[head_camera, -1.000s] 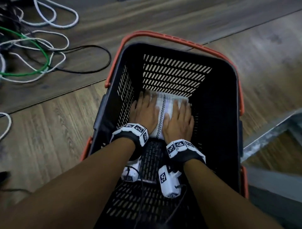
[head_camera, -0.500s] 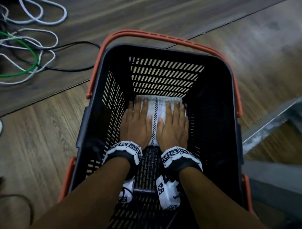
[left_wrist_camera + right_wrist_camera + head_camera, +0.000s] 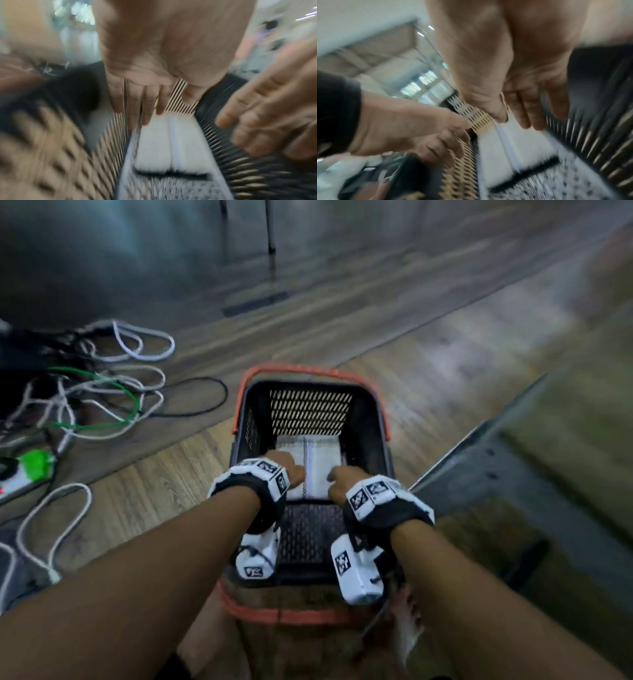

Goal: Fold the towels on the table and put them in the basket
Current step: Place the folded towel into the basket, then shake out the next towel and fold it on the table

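Folded towel (image 3: pixel 310 465) is lying flat on the basket (image 3: pixel 310 405) bottom, at the far end. Both my hands, left hand (image 3: pixel 287 470) and right hand (image 3: pixel 337 481), hang loose above it (fingers relaxed, gripping nothing). Cables (image 3: pixel 102 392) sprawl on the floor nearby.

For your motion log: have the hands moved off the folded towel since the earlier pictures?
Yes. Both the left hand and right hand have drawn back toward the person, uncovering the towel in the basket.

Black wristbands (image 3: pixel 260 491) with white marker-printed camera blocks (image 3: pixel 356 571)

Wood floor (image 3: pixel 428 364), basket (image 3: pixel 383 419) (black), cables (image 3: pixel 102 392)
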Available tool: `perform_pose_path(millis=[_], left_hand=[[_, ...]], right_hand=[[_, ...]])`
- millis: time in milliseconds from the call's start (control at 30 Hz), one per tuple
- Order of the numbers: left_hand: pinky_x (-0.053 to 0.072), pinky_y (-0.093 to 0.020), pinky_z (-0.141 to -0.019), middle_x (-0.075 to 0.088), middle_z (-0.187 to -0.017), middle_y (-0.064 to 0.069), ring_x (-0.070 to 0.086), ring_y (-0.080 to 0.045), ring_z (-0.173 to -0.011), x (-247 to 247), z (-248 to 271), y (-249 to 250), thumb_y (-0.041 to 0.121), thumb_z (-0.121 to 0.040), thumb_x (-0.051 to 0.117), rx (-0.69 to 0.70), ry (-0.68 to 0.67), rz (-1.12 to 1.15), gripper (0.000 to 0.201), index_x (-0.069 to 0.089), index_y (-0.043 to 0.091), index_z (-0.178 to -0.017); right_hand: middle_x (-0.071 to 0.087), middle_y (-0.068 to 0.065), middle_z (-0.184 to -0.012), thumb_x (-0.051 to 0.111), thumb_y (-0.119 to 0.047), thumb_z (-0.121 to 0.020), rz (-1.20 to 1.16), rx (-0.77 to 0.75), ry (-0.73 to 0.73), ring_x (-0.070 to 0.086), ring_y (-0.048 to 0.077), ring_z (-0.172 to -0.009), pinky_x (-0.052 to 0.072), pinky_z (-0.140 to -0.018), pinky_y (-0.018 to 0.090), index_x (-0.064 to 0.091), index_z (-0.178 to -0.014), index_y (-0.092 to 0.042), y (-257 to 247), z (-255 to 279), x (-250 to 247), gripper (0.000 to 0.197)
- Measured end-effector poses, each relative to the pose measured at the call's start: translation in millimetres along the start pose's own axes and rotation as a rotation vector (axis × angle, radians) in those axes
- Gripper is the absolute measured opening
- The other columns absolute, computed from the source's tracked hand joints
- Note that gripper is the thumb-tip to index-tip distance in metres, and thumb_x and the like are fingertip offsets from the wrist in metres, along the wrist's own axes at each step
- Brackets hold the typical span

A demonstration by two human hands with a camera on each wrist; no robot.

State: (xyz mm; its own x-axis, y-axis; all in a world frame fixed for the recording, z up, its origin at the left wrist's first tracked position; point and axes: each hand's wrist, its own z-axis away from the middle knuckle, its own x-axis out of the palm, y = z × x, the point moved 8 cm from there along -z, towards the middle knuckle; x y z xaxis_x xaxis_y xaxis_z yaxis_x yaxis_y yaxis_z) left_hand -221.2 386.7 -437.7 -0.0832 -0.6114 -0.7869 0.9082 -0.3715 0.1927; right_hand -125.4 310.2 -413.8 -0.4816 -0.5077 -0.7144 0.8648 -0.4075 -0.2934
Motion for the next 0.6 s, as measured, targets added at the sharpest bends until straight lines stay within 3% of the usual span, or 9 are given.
perform_pose_path(millis=[67,133,167,233,333,400,467,600], left_hand=[[0.033,-0.025,-0.053,0.047,-0.070,-0.008,0.042,-0.020,-0.058,-36.9,47.3,4.6,0.039,-0.096,0.037,0.025,0.069,-0.018,0.046,0.044,0.004,-0.067],[0.043,-0.029,-0.071,0.059,-0.094,-0.015,0.056,-0.029,-0.081,-77.0,98.6,11.2,0.043,-0.093,0.039,0.047,0.129,-0.045,0.044,0.059,0.004,-0.088],[0.045,-0.032,-0.079,0.061,-0.105,-0.019,0.059,-0.033,-0.093,-98.1,126.4,18.7,0.043,-0.093,0.039,0.066,0.166,-0.056,0.046,0.061,0.003,-0.098],[0.044,-0.032,-0.086,0.061,-0.118,-0.021,0.058,-0.034,-0.107,-141.6,184.0,40.5,0.041,-0.094,0.040,0.143,0.279,-0.072,0.048,0.061,0.001,-0.110],[0.040,-0.029,-0.077,0.063,-0.117,-0.017,0.059,-0.031,-0.107,-198.5,267.5,72.7,0.037,-0.094,0.043,0.247,0.465,-0.088,0.039,0.062,0.006,-0.108],[0.040,-0.030,-0.079,0.060,-0.122,-0.016,0.057,-0.031,-0.110,-224.5,317.7,91.8,0.041,-0.093,0.041,0.279,0.543,-0.120,0.041,0.059,0.009,-0.112],[0.042,-0.033,-0.083,0.058,-0.126,-0.015,0.055,-0.030,-0.113,-237.5,358.8,113.2,0.043,-0.093,0.040,0.328,0.577,-0.135,0.043,0.055,0.013,-0.120],[0.037,-0.030,-0.072,0.061,-0.115,-0.014,0.058,-0.030,-0.103,-245.3,421.4,165.8,0.045,-0.094,0.039,0.425,0.606,-0.186,0.043,0.057,0.009,-0.109]], right_hand=[[0.054,0.021,-0.129,0.041,-0.008,-0.097,0.059,0.009,0.023,0.054,0.031,-0.116,0.043,-0.089,0.032,0.052,-0.123,0.008,-10.6,52.6,-21.0,0.033],[0.055,0.022,-0.108,0.039,-0.008,-0.098,0.114,-0.002,0.053,0.056,0.031,-0.106,0.039,-0.073,0.030,0.054,-0.102,0.008,-21.2,109.2,-43.0,0.022],[0.054,0.024,-0.104,0.039,-0.009,-0.097,0.139,-0.009,0.068,0.057,0.032,-0.105,0.037,-0.071,0.030,0.054,-0.097,0.007,-23.6,138.4,-54.1,0.022],[0.059,0.022,-0.114,0.040,-0.013,-0.097,0.176,-0.041,0.140,0.057,0.033,-0.108,0.042,-0.079,0.032,0.059,-0.107,0.005,-29.2,197.0,-81.7,0.028],[0.058,0.014,-0.127,0.039,-0.017,-0.098,0.212,-0.065,0.307,0.055,0.028,-0.112,0.038,-0.084,0.025,0.056,-0.121,-0.004,-31.1,284.0,-132.4,0.031],[0.058,0.013,-0.127,0.040,-0.021,-0.097,0.238,-0.027,0.423,0.056,0.029,-0.112,0.042,-0.086,0.028,0.056,-0.121,-0.005,-26.5,338.8,-167.2,0.033],[0.057,0.014,-0.128,0.041,-0.026,-0.097,0.248,0.048,0.501,0.055,0.030,-0.114,0.043,-0.091,0.033,0.057,-0.121,-0.007,-17.7,392.6,-193.9,0.035],[0.062,0.010,-0.121,0.046,-0.033,-0.095,0.236,0.136,0.647,0.057,0.027,-0.109,0.044,-0.091,0.033,0.061,-0.116,-0.010,12.1,483.9,-226.0,0.035]])
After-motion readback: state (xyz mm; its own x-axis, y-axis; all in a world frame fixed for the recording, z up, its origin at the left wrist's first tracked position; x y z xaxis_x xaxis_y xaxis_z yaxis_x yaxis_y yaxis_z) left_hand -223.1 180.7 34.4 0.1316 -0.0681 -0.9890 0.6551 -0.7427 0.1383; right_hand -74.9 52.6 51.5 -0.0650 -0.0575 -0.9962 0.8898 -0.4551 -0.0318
